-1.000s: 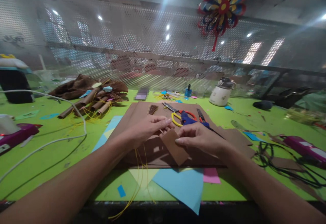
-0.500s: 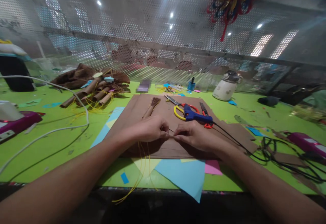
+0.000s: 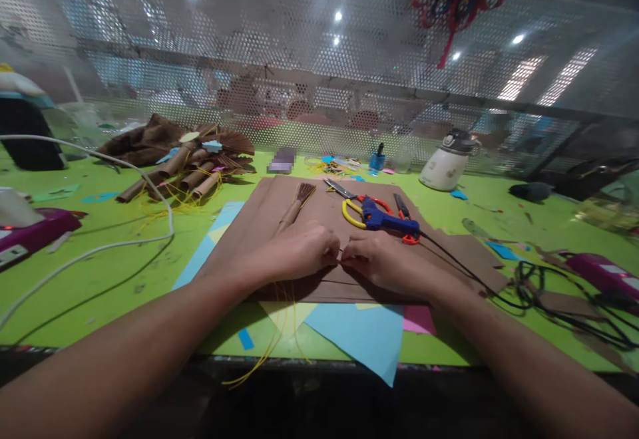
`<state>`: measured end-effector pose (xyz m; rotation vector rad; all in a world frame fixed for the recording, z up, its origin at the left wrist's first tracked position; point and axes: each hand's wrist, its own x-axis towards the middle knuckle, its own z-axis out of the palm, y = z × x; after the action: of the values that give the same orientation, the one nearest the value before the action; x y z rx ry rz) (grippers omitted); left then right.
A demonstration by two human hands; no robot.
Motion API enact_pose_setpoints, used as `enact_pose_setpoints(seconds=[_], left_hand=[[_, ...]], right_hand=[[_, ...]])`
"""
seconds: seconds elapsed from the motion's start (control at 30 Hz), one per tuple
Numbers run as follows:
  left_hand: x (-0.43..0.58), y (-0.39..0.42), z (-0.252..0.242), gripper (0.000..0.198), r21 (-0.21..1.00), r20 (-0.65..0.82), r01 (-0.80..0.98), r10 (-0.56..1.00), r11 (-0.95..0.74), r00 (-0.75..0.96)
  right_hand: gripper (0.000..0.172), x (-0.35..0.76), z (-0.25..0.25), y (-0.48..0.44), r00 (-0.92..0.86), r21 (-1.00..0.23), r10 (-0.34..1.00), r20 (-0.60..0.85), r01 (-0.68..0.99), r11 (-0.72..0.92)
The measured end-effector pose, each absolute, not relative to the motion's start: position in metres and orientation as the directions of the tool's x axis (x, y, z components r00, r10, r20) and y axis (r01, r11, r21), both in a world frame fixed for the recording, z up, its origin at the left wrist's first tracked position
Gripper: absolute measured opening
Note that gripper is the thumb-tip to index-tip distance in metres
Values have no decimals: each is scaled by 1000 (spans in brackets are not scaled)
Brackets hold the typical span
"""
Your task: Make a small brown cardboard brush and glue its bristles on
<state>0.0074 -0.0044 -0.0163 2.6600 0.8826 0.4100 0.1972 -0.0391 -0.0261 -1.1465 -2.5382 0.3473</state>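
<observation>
My left hand (image 3: 312, 251) and my right hand (image 3: 382, 258) meet over a stack of brown paper sheets (image 3: 272, 203). Both pinch a small, thin brown paper strip (image 3: 340, 258), mostly hidden by the fingertips. Just beyond my left hand lies a rolled brown paper piece with a fringed end (image 3: 302, 196), like a small brush. Yellow strings (image 3: 283, 322) hang from under my left wrist past the table's front edge. Behind my right hand rests a blue glue gun (image 3: 387, 221), lying over scissors (image 3: 341, 188) with yellow and red handles.
A second red-handled tool (image 3: 401, 206) lies by the glue gun. Several fringed paper rolls (image 3: 200, 183) are piled at back left. A white cable (image 3: 171, 216) curves at left; black cable (image 3: 524, 286) coils at right. A white bottle (image 3: 444, 166) stands behind.
My hands have drawn closer together, so less of the strip shows between the fingertips. The view has shifted slightly; the things on the table lie as before.
</observation>
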Motion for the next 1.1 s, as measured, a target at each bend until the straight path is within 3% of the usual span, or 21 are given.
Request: enact_pose_setpoints(seconds=[0.13,0.33,0.53,0.83,1.1], left_hand=[[12,-11,-8,25,102,169,517,527,-850,833],[14,-14,-6,26,-47,176,497,483,-866,858],[14,-16,-5,27,-77,153,507,492,-858,857],[5,-12,-9,27,-13,130,540,534,-842,835],[3,-11,-7,25,10,115,538,536,-843,837]], right_hand=[[17,195,-21,-46,-662,-231,716,222,678,698],[13,193,-18,-49,-684,-152,701,202,685,712],[13,198,-16,-48,-676,-83,727,121,723,686],[14,200,-12,-50,-677,13,732,78,735,678],[17,201,-14,-48,-580,-156,808,103,793,589]])
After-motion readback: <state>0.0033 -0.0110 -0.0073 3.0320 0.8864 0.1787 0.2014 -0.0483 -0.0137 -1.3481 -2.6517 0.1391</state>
